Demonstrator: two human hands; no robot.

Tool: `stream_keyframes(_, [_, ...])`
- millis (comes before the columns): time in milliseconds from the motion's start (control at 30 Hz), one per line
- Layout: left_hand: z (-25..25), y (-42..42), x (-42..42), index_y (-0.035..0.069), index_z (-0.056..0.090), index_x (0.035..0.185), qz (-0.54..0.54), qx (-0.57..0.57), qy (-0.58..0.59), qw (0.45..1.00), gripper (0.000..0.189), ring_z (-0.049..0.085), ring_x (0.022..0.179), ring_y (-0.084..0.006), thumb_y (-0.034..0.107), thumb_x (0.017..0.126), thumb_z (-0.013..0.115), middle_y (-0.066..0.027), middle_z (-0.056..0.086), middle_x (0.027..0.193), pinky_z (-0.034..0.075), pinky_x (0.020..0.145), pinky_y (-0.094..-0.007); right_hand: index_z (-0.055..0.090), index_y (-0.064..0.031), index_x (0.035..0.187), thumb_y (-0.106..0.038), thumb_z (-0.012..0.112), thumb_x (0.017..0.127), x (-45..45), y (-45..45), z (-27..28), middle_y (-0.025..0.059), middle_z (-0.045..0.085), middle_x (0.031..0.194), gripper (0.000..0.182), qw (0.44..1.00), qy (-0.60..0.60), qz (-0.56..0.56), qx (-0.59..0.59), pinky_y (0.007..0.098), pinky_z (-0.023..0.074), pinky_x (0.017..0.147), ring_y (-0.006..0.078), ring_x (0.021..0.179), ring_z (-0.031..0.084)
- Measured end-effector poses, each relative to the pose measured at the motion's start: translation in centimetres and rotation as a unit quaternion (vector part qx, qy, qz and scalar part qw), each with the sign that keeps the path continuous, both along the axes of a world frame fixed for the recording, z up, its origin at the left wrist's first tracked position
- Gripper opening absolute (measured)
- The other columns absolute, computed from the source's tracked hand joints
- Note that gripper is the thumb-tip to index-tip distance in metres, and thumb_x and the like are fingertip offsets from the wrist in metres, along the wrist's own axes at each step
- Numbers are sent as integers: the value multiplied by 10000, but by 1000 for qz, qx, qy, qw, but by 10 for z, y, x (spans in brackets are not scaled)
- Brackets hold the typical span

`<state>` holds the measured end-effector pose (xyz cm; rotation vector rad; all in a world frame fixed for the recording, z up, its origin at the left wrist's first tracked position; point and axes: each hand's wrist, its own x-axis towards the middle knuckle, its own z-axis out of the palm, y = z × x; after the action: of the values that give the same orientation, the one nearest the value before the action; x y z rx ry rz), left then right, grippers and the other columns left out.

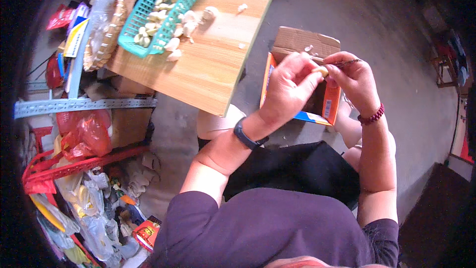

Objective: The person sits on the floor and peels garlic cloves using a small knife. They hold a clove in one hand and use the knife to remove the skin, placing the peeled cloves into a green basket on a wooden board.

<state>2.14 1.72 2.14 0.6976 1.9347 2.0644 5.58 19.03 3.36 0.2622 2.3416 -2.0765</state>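
Note:
Over an orange cardboard box (332,108), both of my hands meet at a pale garlic clove (320,70). My left hand (292,83) pinches the clove between thumb and fingertips. A thin, dark, narrow tool (347,62) lies in my right hand (351,82), whose thumb and fingertips touch the clove; its exact kind is unclear. The box stands open on the floor between my legs, a whitish scrap (308,48) by its raised flap. To the left, a teal plastic basket (126,41) holds several peeled cloves (152,26). Unpeeled garlic (190,20) lies beside it.
The basket rests on a wood-grain tabletop (208,70), its near corner close to my left forearm. A woven basket (106,37) and a perforated metal shelf rail (89,106) are further left. Plastic bags (93,208) and a red bag (89,134) fill the lower left.

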Motion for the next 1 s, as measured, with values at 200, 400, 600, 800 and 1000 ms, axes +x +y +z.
stream_keyframes(200, [42,-23,13,5,574,908,36,2,148,988,119,595,793,-158,-39,810,626,-74,562,858,489,719,-255,624,-8,934,-43,605,844,-17,-7,-3,39,631,799,98,998,19,-19,61,228,494,610,75,681,571])
stream_keyframes(400, [101,-99,-37,34,576,851,260,-43,208,942,58,585,734,-87,24,846,633,-20,619,825,486,648,-238,618,-8,937,-48,607,839,-24,-11,-7,26,617,754,107,1000,19,-12,18,220,483,568,71,639,560])
stream_keyframes(600, [113,-199,-124,-18,531,940,341,-223,272,872,190,615,724,-120,59,824,660,-94,637,866,504,619,-250,622,-18,946,-34,589,846,-32,-25,3,36,630,792,106,1000,18,6,17,211,512,599,77,667,582])
stream_keyframes(800, [106,-192,-93,-13,564,918,430,-351,429,713,104,602,791,-282,48,838,595,-157,587,901,502,687,-361,630,3,949,-51,605,834,-36,-24,-7,46,639,757,130,999,42,-21,21,218,477,551,77,622,567])
stream_keyframes(1000, [78,-172,-50,-3,592,844,400,-358,558,633,35,575,802,-283,2,812,605,-114,581,834,476,706,-369,635,-9,947,-48,619,831,-39,-25,-11,43,646,775,123,992,103,-70,22,215,494,599,78,675,591])
